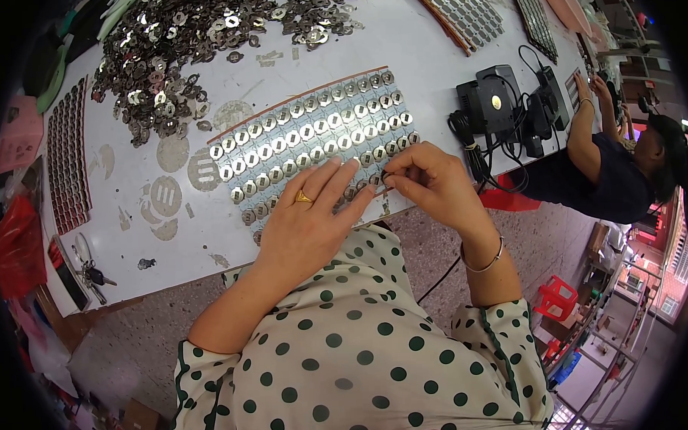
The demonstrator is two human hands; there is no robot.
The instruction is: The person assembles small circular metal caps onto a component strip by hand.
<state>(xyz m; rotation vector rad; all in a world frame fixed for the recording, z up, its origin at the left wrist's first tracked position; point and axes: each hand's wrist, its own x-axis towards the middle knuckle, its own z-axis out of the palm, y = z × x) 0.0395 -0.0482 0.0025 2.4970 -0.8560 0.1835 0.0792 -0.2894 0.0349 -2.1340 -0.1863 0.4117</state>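
A panel (281, 158) with rows of round silver metal pieces, each with a dark slot in its middle, lies on the white table in front of me. My left hand (306, 209), a gold ring on one finger, rests over its near part with the fingers stretched out, hiding some of the lower rows. At the panel's near right corner, my right hand (434, 183) pinches a small dark metal piece (386, 175) between thumb and forefinger. The left forefinger points at the same corner, close to the right fingertips.
Loose metal pieces (179, 46) are heaped at the far left. Other filled panels lie at the left (68, 156) and far right (458, 14). Black power adapters (488, 100) with tangled cables stand at right, a key bunch (92, 273) near left. A co-worker (607, 164) works at right.
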